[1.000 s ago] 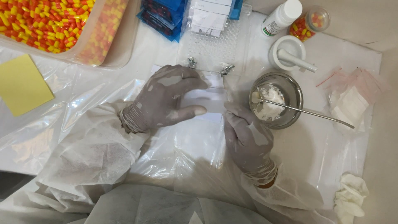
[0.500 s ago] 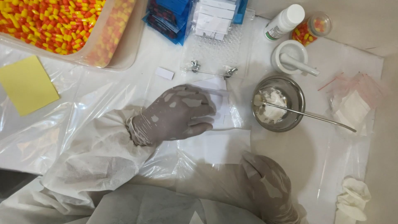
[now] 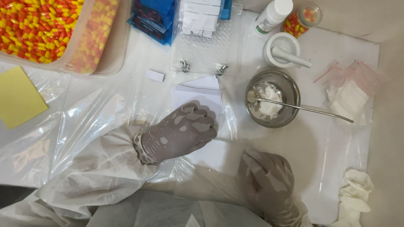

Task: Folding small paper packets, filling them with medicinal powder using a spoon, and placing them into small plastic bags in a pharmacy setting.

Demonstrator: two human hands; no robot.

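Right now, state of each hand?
Left hand: gloved, fingers curled, pressing down on the white paper sheet; grips nothing.
Right hand: gloved, loosely curled on the plastic-covered table, holds nothing visible.

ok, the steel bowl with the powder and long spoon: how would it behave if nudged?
The steel bowl looks light and smooth-walled, so it would probably slide easily on the plastic sheet. The long spoon overhangs its rim, so it may swing or flip out, scattering white powder.
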